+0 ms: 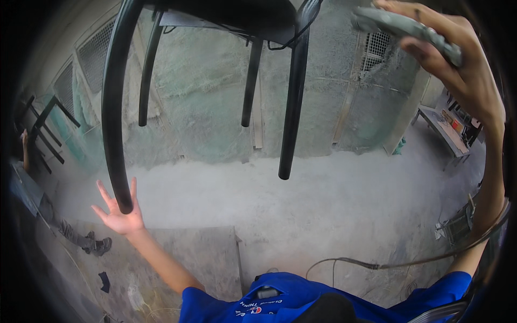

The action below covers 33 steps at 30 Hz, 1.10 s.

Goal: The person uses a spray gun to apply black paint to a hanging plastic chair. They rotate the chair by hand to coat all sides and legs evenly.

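A black chair [297, 97] hangs upright in front of me, its curved legs pointing down and its seat cut off by the top edge. My left hand [123, 218] is open behind the lower end of the nearest left leg [112, 118], fingers spread and palm up. Whether the palm touches the leg I cannot tell. Raised at the upper right, my right hand [458, 51] is closed around a flat, long grey-green hand tool [404, 28] coated in dust. That tool is apart from the chair; its exact kind does not show.
A dark hose [371, 265] loops by my right arm. Dusty greenish walls [204, 102] stand behind the chair. At far left, another person's leg and shoe [99, 245] show below more black chair frames [46, 126]. A bench [444, 129] with items stands at right.
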Motion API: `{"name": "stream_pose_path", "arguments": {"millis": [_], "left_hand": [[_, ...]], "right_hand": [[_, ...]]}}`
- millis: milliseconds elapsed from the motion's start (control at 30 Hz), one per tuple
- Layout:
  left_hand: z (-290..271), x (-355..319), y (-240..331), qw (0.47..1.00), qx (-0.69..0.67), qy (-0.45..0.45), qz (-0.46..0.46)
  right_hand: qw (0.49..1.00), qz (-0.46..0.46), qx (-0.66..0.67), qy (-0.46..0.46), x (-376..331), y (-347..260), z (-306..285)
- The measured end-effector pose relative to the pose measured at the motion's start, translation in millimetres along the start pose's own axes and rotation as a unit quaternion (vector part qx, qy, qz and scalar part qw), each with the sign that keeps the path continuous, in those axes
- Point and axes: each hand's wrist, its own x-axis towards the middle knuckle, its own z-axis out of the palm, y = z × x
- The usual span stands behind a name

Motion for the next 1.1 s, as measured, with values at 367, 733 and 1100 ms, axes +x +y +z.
{"name": "stream_pose_path", "arguments": {"millis": [367,733,1100], "left_hand": [[15,-52,4,0.991,-0.02,0.034,0.129],[57,-72,7,0.99,-0.007,0.085,0.112],[73,-73,7,0.994,-0.045,0.094,0.021]], "right_hand": [[0.971,-0.041,0.128,-0.196,50,-98,149],[0.865,0.11,0.439,-0.216,-12,-151,149],[0.559,0.458,0.569,0.393,81,-129,145]]}}
